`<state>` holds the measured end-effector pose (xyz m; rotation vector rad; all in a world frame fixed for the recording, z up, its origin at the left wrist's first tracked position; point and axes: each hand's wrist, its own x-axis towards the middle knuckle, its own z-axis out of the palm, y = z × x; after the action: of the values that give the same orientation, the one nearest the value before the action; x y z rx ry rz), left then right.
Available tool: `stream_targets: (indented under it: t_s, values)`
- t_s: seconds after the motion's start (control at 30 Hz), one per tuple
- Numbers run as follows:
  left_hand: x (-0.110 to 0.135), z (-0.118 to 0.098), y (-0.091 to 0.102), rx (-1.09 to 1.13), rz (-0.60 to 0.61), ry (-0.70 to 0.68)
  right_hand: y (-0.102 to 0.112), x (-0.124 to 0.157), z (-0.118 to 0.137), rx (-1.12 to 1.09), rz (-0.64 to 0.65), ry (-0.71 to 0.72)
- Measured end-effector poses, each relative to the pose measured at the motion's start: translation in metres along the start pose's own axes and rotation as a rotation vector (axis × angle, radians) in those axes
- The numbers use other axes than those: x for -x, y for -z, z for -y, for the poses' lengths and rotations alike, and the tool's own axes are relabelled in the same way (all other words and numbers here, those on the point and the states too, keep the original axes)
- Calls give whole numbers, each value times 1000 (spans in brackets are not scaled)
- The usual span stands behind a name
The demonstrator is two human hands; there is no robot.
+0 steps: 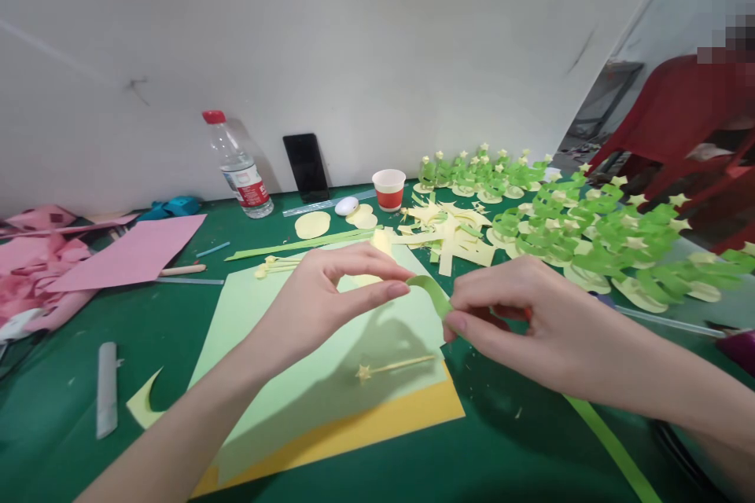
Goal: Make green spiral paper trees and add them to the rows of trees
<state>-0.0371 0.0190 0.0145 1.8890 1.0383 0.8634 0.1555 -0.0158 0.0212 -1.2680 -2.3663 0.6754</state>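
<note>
A green paper strip (pixel 432 291) curves between my two hands. My left hand (pixel 330 291) pinches its left end between thumb and fingertips. My right hand (pixel 501 314) grips the strip further along, with the fingers curled; a long green tail (pixel 610 444) shows below my right wrist. Both hands are above a pale green paper sheet (pixel 265 377), which lies over a yellow sheet (pixel 406 424). On the pale sheet rests a thin yellow stick with a small star (pixel 364 372) at its left end. More yellow sticks (pixel 277 266) lie at the sheet's far edge.
Finished green paper plants (pixel 590 228) with yellow stars crowd the right side. Paper scraps (pixel 451 232), a paper cup (pixel 388 190), a phone (pixel 306 167) and a water bottle (pixel 239 169) are along the back. Pink paper (pixel 133 251) lies left; a red chair (pixel 666 110) stands beyond.
</note>
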Motion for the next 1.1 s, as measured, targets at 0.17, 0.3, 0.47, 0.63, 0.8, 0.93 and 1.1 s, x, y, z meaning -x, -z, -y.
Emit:
stream_targets:
  t_s: [0.17, 0.3, 0.47, 0.63, 0.8, 0.93, 1.1]
  values:
    - [-2, 3, 1, 6, 13, -23, 1, 1, 2, 0, 11, 67]
    - [-3, 4, 1, 0, -16, -67, 1, 2, 2, 49, -24, 20]
    - [5, 1, -3, -22, -64, -183, -4, -2, 2, 29, -109, -15]
    - [9, -3, -3, -62, 63, -208, -6, -5, 1, -18, -134, 36]
    - [7, -3, -4, -67, 59, -202, -5, -3, 1, 0, -108, 74]
    - [7, -4, -7, -70, 41, -200, -6, -1, 1, -53, -55, 34]
    - [8, -2, -9, 85, 107, -21, -4, 0, 3, -207, 45, -64]
